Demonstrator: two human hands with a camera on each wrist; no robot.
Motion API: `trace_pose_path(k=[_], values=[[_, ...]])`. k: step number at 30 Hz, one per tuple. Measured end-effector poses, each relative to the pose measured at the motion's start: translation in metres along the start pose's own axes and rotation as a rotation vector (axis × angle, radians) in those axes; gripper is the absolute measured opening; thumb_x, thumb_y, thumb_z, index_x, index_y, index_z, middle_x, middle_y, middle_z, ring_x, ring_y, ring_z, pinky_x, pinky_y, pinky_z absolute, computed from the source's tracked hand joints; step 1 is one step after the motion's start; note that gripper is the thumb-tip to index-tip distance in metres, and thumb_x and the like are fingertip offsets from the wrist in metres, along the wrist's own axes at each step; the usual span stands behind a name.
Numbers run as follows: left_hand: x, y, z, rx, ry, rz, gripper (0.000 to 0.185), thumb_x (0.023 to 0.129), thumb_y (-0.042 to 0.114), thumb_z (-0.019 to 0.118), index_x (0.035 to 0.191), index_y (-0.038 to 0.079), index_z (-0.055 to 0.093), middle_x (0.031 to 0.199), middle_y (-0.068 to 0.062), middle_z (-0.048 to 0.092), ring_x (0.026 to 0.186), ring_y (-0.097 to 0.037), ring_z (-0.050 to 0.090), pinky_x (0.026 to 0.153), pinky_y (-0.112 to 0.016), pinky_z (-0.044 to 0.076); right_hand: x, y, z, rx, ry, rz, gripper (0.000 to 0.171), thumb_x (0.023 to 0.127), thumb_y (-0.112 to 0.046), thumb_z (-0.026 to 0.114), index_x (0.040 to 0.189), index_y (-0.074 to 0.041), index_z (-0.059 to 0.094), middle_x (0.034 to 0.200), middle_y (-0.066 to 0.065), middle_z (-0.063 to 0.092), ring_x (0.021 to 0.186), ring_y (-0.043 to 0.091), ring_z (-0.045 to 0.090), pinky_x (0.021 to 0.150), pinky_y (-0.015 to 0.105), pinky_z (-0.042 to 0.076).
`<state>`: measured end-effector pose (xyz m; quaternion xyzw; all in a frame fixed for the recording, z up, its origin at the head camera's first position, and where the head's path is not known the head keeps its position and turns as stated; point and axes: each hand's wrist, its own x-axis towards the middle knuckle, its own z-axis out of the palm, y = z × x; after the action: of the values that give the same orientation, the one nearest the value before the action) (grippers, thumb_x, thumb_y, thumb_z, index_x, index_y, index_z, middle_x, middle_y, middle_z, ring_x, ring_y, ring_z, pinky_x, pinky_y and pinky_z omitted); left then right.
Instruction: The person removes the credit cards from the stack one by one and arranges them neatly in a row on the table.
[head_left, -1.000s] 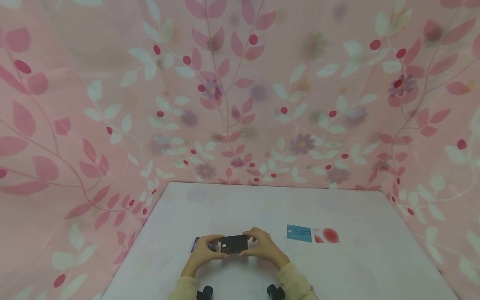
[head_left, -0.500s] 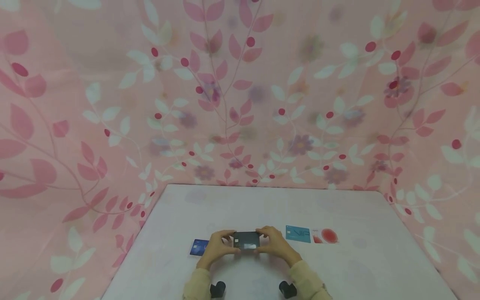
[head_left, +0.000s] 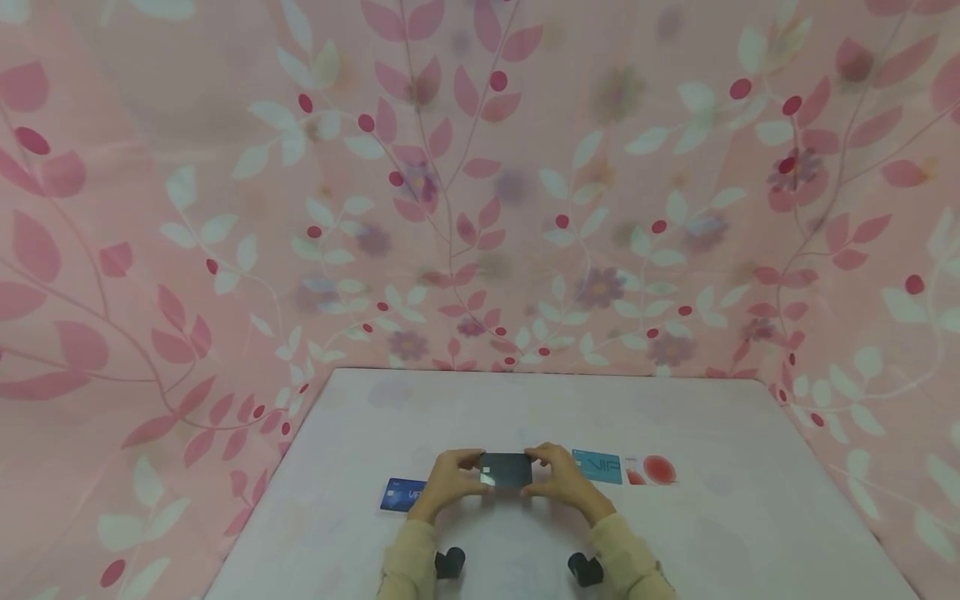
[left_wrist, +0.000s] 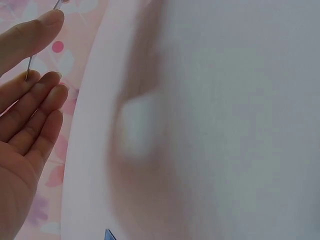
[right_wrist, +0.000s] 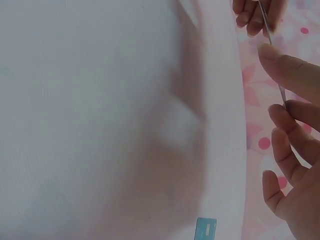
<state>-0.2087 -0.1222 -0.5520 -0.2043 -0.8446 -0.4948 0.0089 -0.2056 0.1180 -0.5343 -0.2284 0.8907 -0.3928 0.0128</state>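
Between both hands a black bank card (head_left: pixel 507 471) with a pale chip is held up over the table. My left hand (head_left: pixel 451 483) pinches its left edge between thumb and fingers; in the left wrist view the left hand (left_wrist: pixel 30 110) grips the thin card edge-on, other fingers spread loosely. The right hand (head_left: pixel 564 483) pinches the opposite edge, and the right wrist view shows the right hand (right_wrist: pixel 300 135) with the card's edge (right_wrist: pixel 273 47) between thumb and forefinger. Left of the hands lies a blue card (head_left: pixel 401 494), partly covered by the left hand.
Right of the hands a teal VIP card (head_left: pixel 597 467) lies beside a white card with a red circle (head_left: pixel 660 470). The white table (head_left: pixel 720 433) ends at a pink floral curtain (head_left: pixel 480 208). Black wrist cameras (head_left: pixel 450 563) sit by the sleeves.
Both hands have carried the black card to the right and slightly farther from the body. The blue card, partly hidden earlier, now shows more. The other cards have not moved.
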Motion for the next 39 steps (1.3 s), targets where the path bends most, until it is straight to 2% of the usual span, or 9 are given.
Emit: trace_pose_path(k=[4, 8, 14, 21, 28, 33, 39], values=[[0.007, 0.002, 0.003, 0.000, -0.008, 0.007, 0.061, 0.065, 0.014, 0.084, 0.116, -0.009, 0.060, 0.101, -0.014, 0.069, 0.094, -0.028, 0.063, 0.086, -0.041, 0.050, 0.002, 0.004, -0.004, -0.001, 0.004, 0.016, 0.064, 0.067, -0.020, 0.085, 0.119, 0.006, 0.059, 0.107, 0.011, 0.062, 0.091, 0.026, 0.054, 0.075, 0.038, 0.046], [0.013, 0.003, 0.005, 0.008, -0.011, -0.011, 0.060, 0.065, 0.012, 0.084, 0.116, -0.009, 0.060, 0.102, -0.014, 0.069, 0.094, -0.028, 0.064, 0.085, -0.042, 0.051, 0.003, 0.008, -0.007, -0.026, 0.018, -0.009, 0.062, 0.067, -0.019, 0.084, 0.118, 0.007, 0.059, 0.104, 0.011, 0.062, 0.090, 0.026, 0.055, 0.075, 0.039, 0.048], [0.022, 0.004, 0.010, 0.047, -0.008, -0.003, 0.061, 0.064, 0.010, 0.084, 0.115, -0.011, 0.060, 0.100, -0.016, 0.069, 0.091, -0.029, 0.063, 0.083, -0.041, 0.051, 0.006, 0.012, -0.008, -0.107, 0.004, 0.054, 0.058, 0.071, -0.022, 0.082, 0.120, 0.000, 0.058, 0.106, 0.006, 0.059, 0.095, 0.023, 0.052, 0.079, 0.044, 0.042], [0.031, 0.000, 0.017, 0.062, -0.010, -0.053, 0.059, 0.063, 0.009, 0.084, 0.115, -0.009, 0.061, 0.099, -0.015, 0.067, 0.089, -0.027, 0.060, 0.079, -0.037, 0.050, 0.011, 0.019, -0.004, -0.219, 0.007, 0.058, 0.055, 0.075, -0.024, 0.079, 0.121, -0.002, 0.058, 0.112, 0.010, 0.057, 0.100, 0.026, 0.047, 0.081, 0.050, 0.037], [0.043, -0.006, 0.023, 0.155, -0.038, -0.086, 0.061, 0.062, 0.011, 0.086, 0.114, -0.009, 0.062, 0.092, -0.011, 0.064, 0.082, -0.021, 0.056, 0.072, -0.029, 0.048, 0.016, 0.031, -0.002, -0.277, 0.001, 0.038, 0.056, 0.075, -0.025, 0.079, 0.121, -0.002, 0.057, 0.113, 0.011, 0.056, 0.099, 0.029, 0.046, 0.080, 0.052, 0.037], [0.049, -0.008, 0.026, 0.208, -0.058, -0.108, 0.060, 0.061, 0.012, 0.086, 0.112, -0.008, 0.064, 0.090, -0.009, 0.062, 0.081, -0.019, 0.053, 0.073, -0.030, 0.047, 0.019, 0.038, -0.002, -0.300, -0.020, 0.047, 0.057, 0.075, -0.029, 0.078, 0.121, -0.002, 0.058, 0.114, 0.011, 0.055, 0.100, 0.029, 0.045, 0.079, 0.050, 0.035], [0.048, -0.013, 0.032, 0.272, -0.077, -0.151, 0.059, 0.061, 0.017, 0.087, 0.113, -0.003, 0.065, 0.094, -0.008, 0.058, 0.086, -0.019, 0.051, 0.081, -0.037, 0.045, 0.020, 0.041, 0.001, -0.335, -0.058, 0.118, 0.056, 0.074, -0.033, 0.078, 0.119, -0.005, 0.060, 0.116, 0.011, 0.054, 0.103, 0.031, 0.045, 0.081, 0.052, 0.035]])
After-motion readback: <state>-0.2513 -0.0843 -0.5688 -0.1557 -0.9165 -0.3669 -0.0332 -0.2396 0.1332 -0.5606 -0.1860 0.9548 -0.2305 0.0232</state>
